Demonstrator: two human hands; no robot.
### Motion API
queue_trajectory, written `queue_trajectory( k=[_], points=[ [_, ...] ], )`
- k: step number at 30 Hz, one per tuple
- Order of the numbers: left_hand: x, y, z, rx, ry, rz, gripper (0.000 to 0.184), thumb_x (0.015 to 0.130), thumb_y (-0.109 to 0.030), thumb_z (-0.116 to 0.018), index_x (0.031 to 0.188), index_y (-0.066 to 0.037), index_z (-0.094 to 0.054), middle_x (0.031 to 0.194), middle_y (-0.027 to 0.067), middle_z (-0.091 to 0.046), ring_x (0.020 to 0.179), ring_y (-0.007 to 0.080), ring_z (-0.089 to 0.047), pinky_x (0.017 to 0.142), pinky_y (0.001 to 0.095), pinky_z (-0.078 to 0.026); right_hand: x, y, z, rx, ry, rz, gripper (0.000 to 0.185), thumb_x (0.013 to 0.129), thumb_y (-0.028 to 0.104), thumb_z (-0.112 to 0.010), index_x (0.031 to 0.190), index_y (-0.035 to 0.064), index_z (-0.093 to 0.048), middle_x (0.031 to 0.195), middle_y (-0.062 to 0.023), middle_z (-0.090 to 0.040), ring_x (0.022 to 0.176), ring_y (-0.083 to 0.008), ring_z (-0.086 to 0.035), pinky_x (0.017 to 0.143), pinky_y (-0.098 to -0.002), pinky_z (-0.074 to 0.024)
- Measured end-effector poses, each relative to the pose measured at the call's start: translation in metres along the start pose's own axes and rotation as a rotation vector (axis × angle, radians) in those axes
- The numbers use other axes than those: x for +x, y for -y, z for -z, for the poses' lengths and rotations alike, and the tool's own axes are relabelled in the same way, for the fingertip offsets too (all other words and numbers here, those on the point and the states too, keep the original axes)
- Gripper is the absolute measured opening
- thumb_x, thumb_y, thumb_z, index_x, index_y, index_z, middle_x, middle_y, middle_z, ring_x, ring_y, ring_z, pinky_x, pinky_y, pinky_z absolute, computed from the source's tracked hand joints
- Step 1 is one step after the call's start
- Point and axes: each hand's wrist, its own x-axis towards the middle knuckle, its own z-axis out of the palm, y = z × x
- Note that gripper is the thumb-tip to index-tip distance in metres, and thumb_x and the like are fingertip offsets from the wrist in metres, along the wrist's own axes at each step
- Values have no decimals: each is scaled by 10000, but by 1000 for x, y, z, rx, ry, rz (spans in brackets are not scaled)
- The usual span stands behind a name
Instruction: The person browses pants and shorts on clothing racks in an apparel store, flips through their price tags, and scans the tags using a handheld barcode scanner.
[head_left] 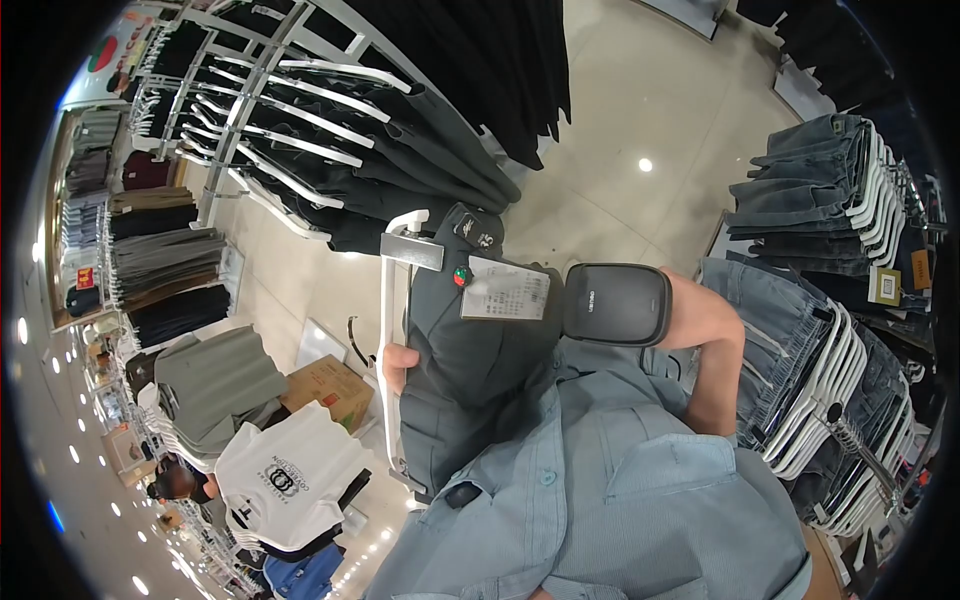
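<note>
A pair of dark grey trousers (470, 370) hangs close before my chest from a white clip hanger (391, 330). Metal clips grip the waistband at both ends. Fingertips of what looks like my left hand (401, 368) close round the hanger's middle, beside its dark hook; the rest of that hand is hidden behind the cloth. My right forearm comes in from the right, with a black device (617, 304) strapped at the wrist. Beyond it the right hand is hidden by the trousers. A white printed tag (505, 289) with a small red and green badge hangs on them.
Dark trousers on white hangers (330, 140) fill a rack ahead to the left. Denim garments (800, 190) hang on racks at the right. At the lower left are a white printed T-shirt (290, 475), grey-green tops (220, 375) and a cardboard box (330, 390).
</note>
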Motion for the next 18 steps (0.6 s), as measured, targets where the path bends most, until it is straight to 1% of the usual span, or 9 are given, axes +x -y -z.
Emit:
queue_trajectory(
  k=[2,4,5,7,13,16,18],
  points=[
    [0,4,-12,-55,35,2,895,657,-305,-567,1483,27,-482,1391,269,-601,1225,435,-592,1087,507,-469,1,4,0,4,-13,13,311,700,45,-796,948,-45,-632,739,-149,-659,646,-154,-513,612,-356,-500],
    [-3,12,-35,337,-302,-140,1043,539,-306,-550,1523,18,-432,1461,261,-534,1276,407,-538,1121,436,-406,1,6,0,9,-27,24,297,703,39,-792,938,-45,-631,739,-149,-659,647,-152,-512,610,-355,-498],
    [-3,13,-39,337,-302,-140,1043,539,-306,-550,1523,18,-432,1461,261,-534,1276,407,-538,1121,436,-406,2,7,0,19,-13,22,287,708,34,-789,934,-45,-631,738,-148,-657,646,-152,-512,608,-353,-497],
    [-3,13,-43,356,-237,-116,1052,531,-314,-552,1527,5,-434,1459,261,-535,1270,419,-539,1103,450,-417,1,8,0,32,0,18,277,712,29,-786,929,-44,-630,737,-147,-656,646,-152,-511,607,-352,-495],
    [-5,15,-49,432,-243,-118,1047,544,-335,-546,1531,-4,-433,1463,267,-531,1283,431,-537,1115,463,-410,0,10,0,40,-6,0,273,721,30,-788,936,-41,-634,728,-141,-647,649,-147,-504,609,-352,-494],
    [-5,15,-48,395,-242,-115,1030,562,-325,-542,1533,-2,-427,1463,273,-529,1289,433,-535,1124,471,-406,-1,9,-1,35,-6,-2,296,718,36,-794,956,-42,-635,751,-138,-664,668,-137,-521,626,-345,-504],
    [-5,11,-45,410,-216,-101,1021,569,-314,-540,1533,2,-425,1463,276,-529,1288,432,-536,1127,473,-405,0,10,-3,47,-59,12,334,712,42,-802,992,-41,-641,787,-136,-685,693,-132,-546,652,-338,-517]
  ],
)
